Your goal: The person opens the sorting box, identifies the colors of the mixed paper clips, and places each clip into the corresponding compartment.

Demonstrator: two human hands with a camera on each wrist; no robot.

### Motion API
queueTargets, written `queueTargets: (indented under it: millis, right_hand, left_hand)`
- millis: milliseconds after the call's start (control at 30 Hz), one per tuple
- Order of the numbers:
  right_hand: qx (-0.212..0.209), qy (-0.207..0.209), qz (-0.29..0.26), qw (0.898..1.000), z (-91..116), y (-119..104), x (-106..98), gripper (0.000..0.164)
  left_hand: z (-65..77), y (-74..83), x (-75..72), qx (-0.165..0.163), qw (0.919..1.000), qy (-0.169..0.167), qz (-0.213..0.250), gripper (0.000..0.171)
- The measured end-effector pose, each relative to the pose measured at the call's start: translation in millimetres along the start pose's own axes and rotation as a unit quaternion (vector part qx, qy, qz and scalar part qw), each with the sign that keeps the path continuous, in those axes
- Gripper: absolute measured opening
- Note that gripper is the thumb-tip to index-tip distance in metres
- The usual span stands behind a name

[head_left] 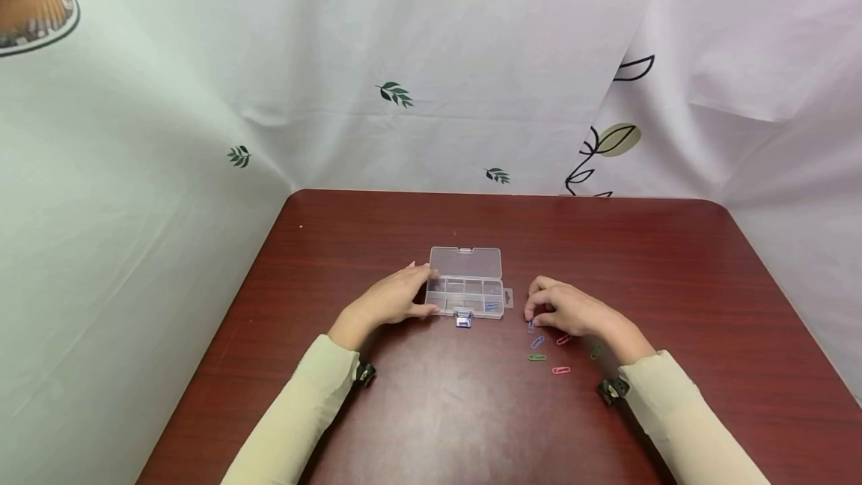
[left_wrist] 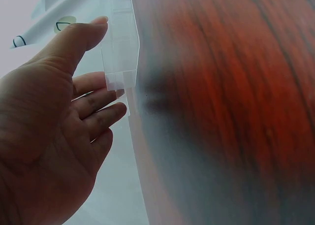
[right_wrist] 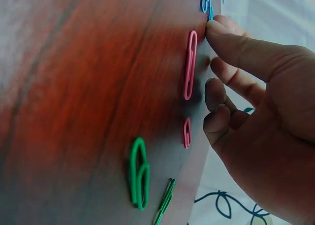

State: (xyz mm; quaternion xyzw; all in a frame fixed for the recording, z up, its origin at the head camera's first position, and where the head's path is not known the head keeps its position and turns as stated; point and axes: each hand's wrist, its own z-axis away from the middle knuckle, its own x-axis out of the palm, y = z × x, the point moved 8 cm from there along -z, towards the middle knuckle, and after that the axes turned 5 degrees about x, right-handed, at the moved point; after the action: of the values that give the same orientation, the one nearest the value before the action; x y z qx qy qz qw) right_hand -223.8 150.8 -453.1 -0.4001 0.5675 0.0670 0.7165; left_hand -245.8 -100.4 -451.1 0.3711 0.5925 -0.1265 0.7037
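Note:
A clear plastic compartment box (head_left: 455,304) lies on the table with its lid (head_left: 465,263) swung back. My left hand (head_left: 393,298) holds the box's left end, thumb along the front and fingers behind; the left wrist view shows the thumb (left_wrist: 93,33) against its side. Blue paper clips (head_left: 492,307) lie in the front right compartment. Right of the box, my right hand (head_left: 566,307) pinches a blue paper clip (right_wrist: 210,13) between thumb and index finger, close to the tabletop. Another blue paper clip (head_left: 537,342) lies just in front of it.
Two green paper clips (head_left: 536,357) and two pink ones (head_left: 561,370) lie loose below the right hand. A blue latch (head_left: 463,319) sticks out at the box's front and a hang tab (head_left: 508,298) at its right. White curtains (head_left: 444,36) enclose the brown table (head_left: 431,410).

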Motion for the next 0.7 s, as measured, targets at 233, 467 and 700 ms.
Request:
queueTargets:
  millis: [233, 467, 700]
  right_hand:
    - [0.024, -0.007, -0.003, 1.0, -0.3, 1.6, 0.7, 0.016]
    - [0.049, -0.008, -0.003, 0.999, 0.0, 1.8, 1.2, 0.018]
    - [0.04, -0.015, 0.001, 0.999, -1.2, -1.3, 4.2, 0.02]
  left_hand:
    - [-1.0, -0.8, 0.9, -0.001, 1.0, -0.001, 0.001, 0.058]
    - [-0.2, -0.6, 0.3, -0.005, 1.0, -0.005, 0.001, 0.059]
    - [0.5, -0.6, 1.1, -0.005, 1.0, -0.005, 0.001, 0.058]
